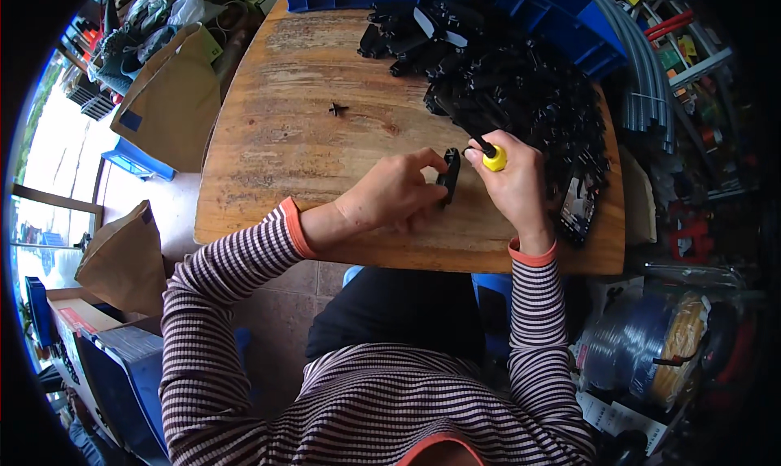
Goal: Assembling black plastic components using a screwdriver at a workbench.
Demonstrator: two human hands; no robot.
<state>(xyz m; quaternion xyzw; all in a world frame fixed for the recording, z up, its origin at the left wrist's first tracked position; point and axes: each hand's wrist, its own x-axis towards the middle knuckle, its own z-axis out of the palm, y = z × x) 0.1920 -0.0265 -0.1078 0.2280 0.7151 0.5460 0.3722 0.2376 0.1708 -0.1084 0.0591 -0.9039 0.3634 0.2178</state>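
Observation:
Over the front of the wooden table (317,67), my left hand (389,191) pinches a slim black plastic part (450,173) between thumb and fingers. The part stands lengthwise, its far end pointing away from me. Just right of it, my right hand (516,177) is closed round a short tool with a yellow and black handle (494,158), which looks like a screwdriver. Its working end is hard to make out near the part. Behind my right hand lies a large heap of similar black plastic parts (488,76). One small black piece (338,109) lies alone at the left.
Blue plastic crates (561,27) border the heap at the back. A phone-like dark slab (579,202) rests at the table's right side. Brown cardboard boxes (175,96) stand left of the table. Grey tubes (643,67) and wound coils (643,344) are at the right.

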